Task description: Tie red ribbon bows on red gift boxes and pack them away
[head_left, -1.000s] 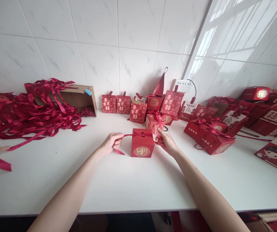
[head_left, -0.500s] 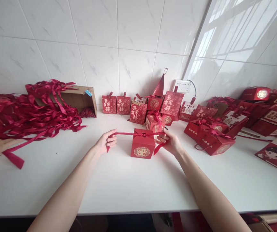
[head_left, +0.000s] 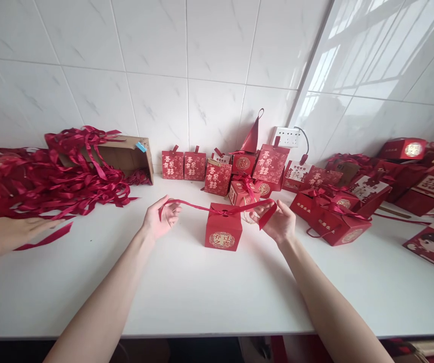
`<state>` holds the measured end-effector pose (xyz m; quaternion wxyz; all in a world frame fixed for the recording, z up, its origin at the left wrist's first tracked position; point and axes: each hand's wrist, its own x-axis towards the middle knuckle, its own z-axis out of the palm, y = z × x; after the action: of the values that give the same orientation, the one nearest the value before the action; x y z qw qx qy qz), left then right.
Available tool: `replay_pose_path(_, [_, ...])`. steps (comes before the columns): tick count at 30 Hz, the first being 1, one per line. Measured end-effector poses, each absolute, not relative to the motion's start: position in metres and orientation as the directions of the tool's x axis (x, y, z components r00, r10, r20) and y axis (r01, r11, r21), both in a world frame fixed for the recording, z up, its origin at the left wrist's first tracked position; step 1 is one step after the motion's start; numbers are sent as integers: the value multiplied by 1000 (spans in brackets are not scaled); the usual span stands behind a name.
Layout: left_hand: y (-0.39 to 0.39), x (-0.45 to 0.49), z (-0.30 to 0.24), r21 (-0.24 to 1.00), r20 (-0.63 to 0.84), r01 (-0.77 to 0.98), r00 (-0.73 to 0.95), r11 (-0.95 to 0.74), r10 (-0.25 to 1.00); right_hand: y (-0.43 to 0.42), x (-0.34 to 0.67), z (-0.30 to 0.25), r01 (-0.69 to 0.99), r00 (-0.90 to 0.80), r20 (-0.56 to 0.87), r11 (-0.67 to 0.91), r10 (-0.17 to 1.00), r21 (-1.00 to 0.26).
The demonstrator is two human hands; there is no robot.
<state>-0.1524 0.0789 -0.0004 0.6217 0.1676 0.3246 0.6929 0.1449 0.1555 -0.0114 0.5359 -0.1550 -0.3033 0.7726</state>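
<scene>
A red gift box (head_left: 223,229) with a gold round emblem stands upright in front of me. A red ribbon (head_left: 198,205) runs through the top of the box and out to both sides. My left hand (head_left: 161,218) pinches the ribbon's left end between thumb and forefinger, its other fingers loosely curled. To the right of the box, my right hand (head_left: 278,222) pinches the other side near the thumb, and a tail of ribbon hangs over the palm. Both hands are raised a little above the white table (head_left: 186,287), apart from the box.
Another person's hand (head_left: 16,234) reaches in at the left beside a heap of red ribbons (head_left: 58,186) spilling from a cardboard box (head_left: 133,154). Several red gift boxes (head_left: 272,164) stand along the wall, with bow-tied boxes (head_left: 340,224) to the right. A power strip (head_left: 288,136) is behind.
My hands have turned palms more upward and the fingers have loosened; the ribbon sags slightly. My right hand moved right. The other person's hand has moved further into view.
</scene>
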Motion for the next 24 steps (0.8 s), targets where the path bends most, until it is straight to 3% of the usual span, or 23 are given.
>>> replay_pose_path(4, [82, -148, 9, 647, -143, -757, -236, -90, 961, 160, 141, -2, -699, -371, 129, -186, 919, -690])
replay_pose_path(10, [97, -114, 69, 652, 137, -726, -171, -219, 976, 168, 102, 48, -507, -514, 178, -130, 839, -852])
replay_pose_path(14, [105, -85, 96, 780, 276, -559, -97, -282, 956, 163, 71, 76, -428, -508, 278, 41, 815, -903])
replay_pose_path(18, [107, -76, 94, 818, 446, -346, -123, -459, 887, 156, 56, 83, -424, -360, 390, 224, 847, -877])
replay_pose_path(24, [105, -80, 89, 860, 483, -119, -126, -497, 866, 155, 61, 84, -434, -274, 443, 302, 854, -849])
